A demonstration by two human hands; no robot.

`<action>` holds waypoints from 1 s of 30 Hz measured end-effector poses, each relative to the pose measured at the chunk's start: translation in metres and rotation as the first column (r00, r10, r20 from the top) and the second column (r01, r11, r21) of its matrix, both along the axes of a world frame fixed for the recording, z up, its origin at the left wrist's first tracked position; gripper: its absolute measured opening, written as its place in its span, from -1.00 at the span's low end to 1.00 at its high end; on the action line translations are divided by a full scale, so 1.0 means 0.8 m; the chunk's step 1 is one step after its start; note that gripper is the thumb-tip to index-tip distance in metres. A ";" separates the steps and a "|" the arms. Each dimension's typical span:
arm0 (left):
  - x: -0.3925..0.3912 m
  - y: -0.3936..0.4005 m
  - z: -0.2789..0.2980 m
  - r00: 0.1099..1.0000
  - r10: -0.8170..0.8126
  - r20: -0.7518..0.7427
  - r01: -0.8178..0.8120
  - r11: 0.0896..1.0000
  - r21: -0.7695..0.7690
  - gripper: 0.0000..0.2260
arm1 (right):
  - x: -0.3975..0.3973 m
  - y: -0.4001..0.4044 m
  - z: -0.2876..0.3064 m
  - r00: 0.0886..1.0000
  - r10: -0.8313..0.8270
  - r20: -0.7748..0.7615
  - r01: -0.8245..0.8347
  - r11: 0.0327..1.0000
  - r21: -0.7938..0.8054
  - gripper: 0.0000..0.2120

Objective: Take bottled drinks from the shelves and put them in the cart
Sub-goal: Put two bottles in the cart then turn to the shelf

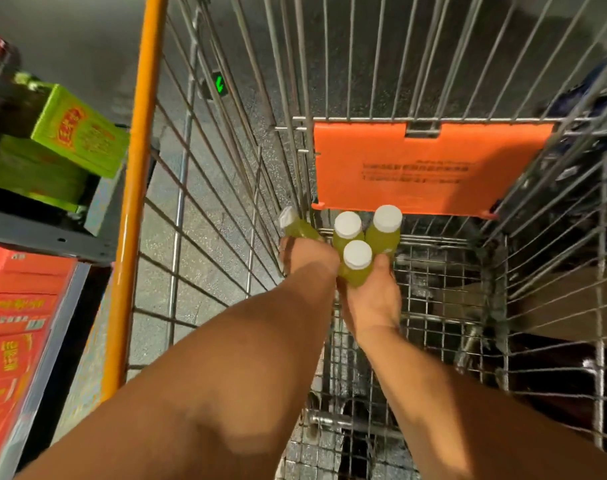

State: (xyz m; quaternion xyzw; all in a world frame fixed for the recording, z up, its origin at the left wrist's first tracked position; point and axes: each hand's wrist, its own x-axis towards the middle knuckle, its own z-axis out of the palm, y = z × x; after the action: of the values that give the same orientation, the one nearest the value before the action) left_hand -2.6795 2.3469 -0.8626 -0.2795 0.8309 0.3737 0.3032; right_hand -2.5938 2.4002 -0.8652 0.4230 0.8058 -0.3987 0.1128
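Inside the wire cart (433,64), low near the orange flap (430,168), both hands are lowering green bottled drinks. Left hand (309,261) is gripping one tilted bottle (297,226); right hand (375,299) is clasping three upright bottles (357,258). Judged progress: bottles are not yet released. Boxed stock is remaining on the shelves (45,233).

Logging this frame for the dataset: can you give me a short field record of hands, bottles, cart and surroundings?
left hand: grips one tilted green bottle, white cap
right hand: holds a cluster of three green bottles, white caps up
bottle position: inside the cart, above its wire floor, not yet set down
cart: wire basket, orange side rail, orange flap folded at the far end
surroundings: shelf on the left with green cartons above and red cartons below
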 end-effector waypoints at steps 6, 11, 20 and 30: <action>0.034 -0.007 0.045 0.981 0.061 -0.185 -0.088 0.985 -0.146 -0.72 | 0.042 0.000 0.053 0.978 -0.015 -0.206 0.030 0.997 0.071 -0.55; 0.064 -0.027 0.141 0.941 0.079 -0.329 -0.057 0.996 0.075 -0.54 | 0.059 -0.011 0.142 0.948 -0.096 -0.304 0.130 0.987 0.094 -0.64; 0.124 -0.105 0.391 0.739 -0.229 -0.634 0.444 0.873 0.203 -0.66 | 0.139 -0.087 0.387 0.816 -0.209 -0.539 0.369 0.906 0.206 -0.62; 0.258 -0.149 0.660 0.404 -0.323 -0.856 0.761 0.638 0.119 -0.74 | 0.318 -0.131 0.679 0.687 -0.257 -0.680 0.613 0.707 0.352 -0.53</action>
State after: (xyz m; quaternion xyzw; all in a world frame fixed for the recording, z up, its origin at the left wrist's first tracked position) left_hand -2.4732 2.2279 -0.3348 0.2966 0.7914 0.5276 0.0853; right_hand -2.3395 2.2955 -0.3220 0.4801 0.7469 -0.2719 -0.3711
